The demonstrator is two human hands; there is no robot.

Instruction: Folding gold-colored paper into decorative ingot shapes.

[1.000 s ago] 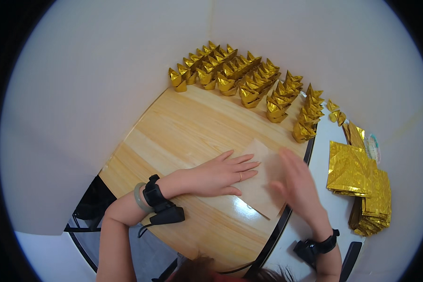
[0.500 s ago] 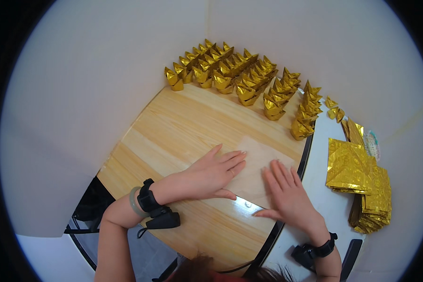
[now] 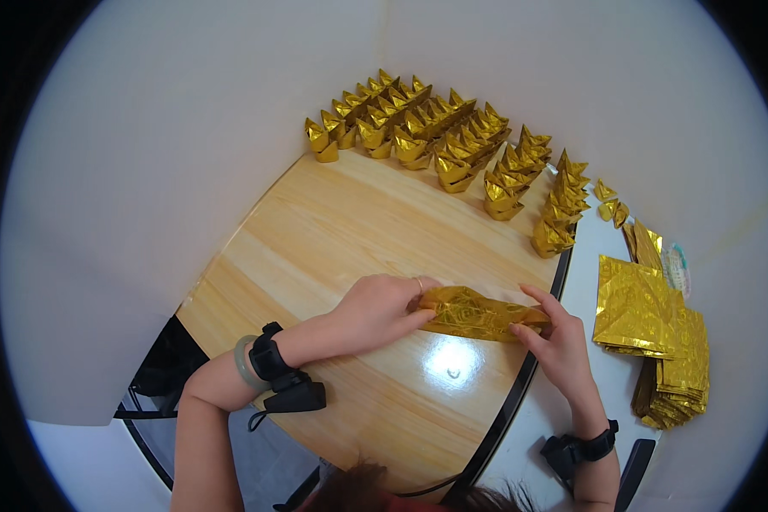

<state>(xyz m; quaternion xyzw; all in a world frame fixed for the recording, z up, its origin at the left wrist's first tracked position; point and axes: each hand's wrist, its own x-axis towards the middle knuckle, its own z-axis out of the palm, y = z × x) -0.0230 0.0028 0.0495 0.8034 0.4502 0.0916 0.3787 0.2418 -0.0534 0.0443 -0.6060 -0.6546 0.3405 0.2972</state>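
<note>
A sheet of gold foil paper (image 3: pixel 474 312) is raised off the wooden table, bent over so its embossed gold face shows. At its left end my left hand (image 3: pixel 384 314) pinches it between thumb and fingers. The right end sits between the thumb and fingers of my right hand (image 3: pixel 559 337). Beyond my hands stand several rows of folded gold paper ingots (image 3: pixel 456 162), their pointed ends up. Part of the sheet's far side is hidden from view.
To the right, on a white surface (image 3: pixel 572 375), lie stacks of gold foil paper (image 3: pixel 636 303). A few small folded gold pieces (image 3: pixel 608 205) rest by the wall. The wooden tabletop (image 3: pixel 316 230) has a dark right edge (image 3: pixel 520 388). Pale walls (image 3: pixel 171 154) enclose the table.
The foil paper lay flat, pale side up, under both spread hands. Now its edge is lifted and bent, showing gold, and both hands have closed on its ends.
</note>
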